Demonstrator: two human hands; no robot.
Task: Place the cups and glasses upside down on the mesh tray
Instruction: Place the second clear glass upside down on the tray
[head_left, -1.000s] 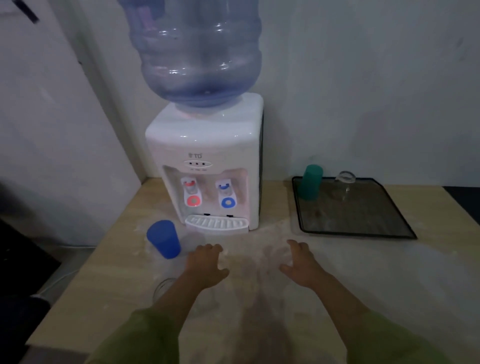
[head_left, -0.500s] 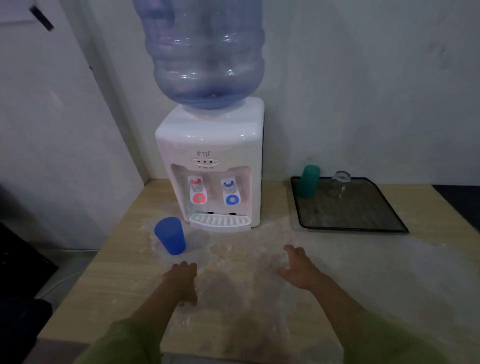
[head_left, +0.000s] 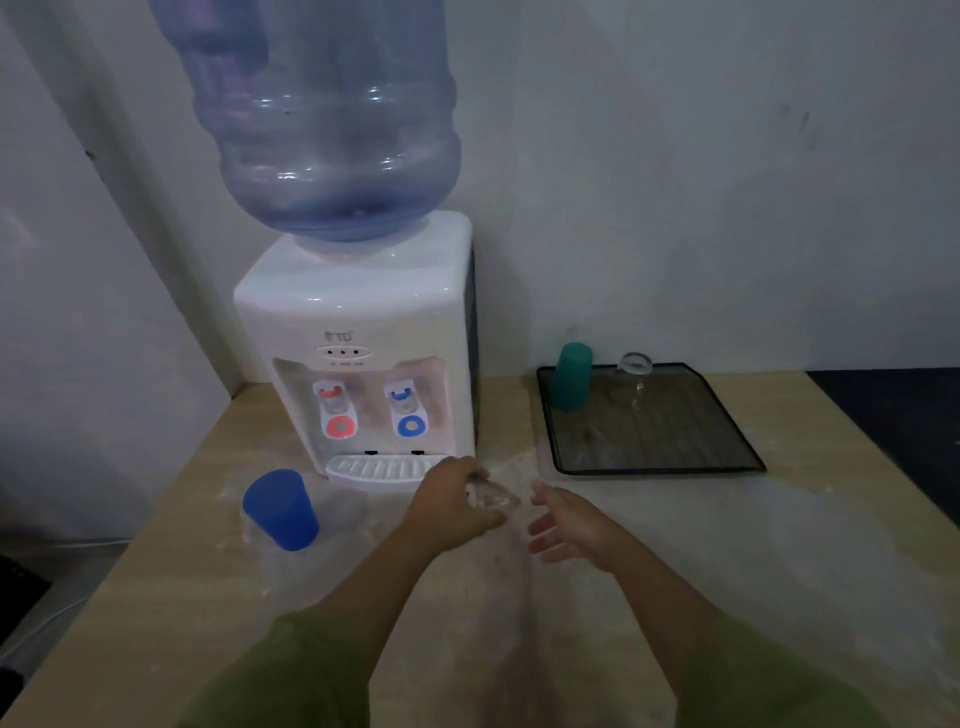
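My left hand (head_left: 452, 501) is closed around a clear glass (head_left: 493, 497), held tilted above the table just in front of the dispenser's drip grille. My right hand (head_left: 566, 522) hovers beside it with fingers spread and holds nothing. A blue plastic cup (head_left: 280, 509) stands upright on the table to the left. On the black mesh tray (head_left: 660, 457) at the back right, a green cup (head_left: 571, 376) stands upside down in the far left corner, and a clear stemmed glass (head_left: 635, 379) stands upside down next to it.
A white water dispenser (head_left: 358, 338) with a large blue bottle (head_left: 327, 119) stands against the wall at the back of the wooden table (head_left: 779, 545). The table's left edge drops off beside the blue cup. A dark surface lies beyond the right edge.
My left hand has picked up the clear glass from the near-left table and carried it up and right towards my right hand, which has stayed roughly in place with its fingers spread.
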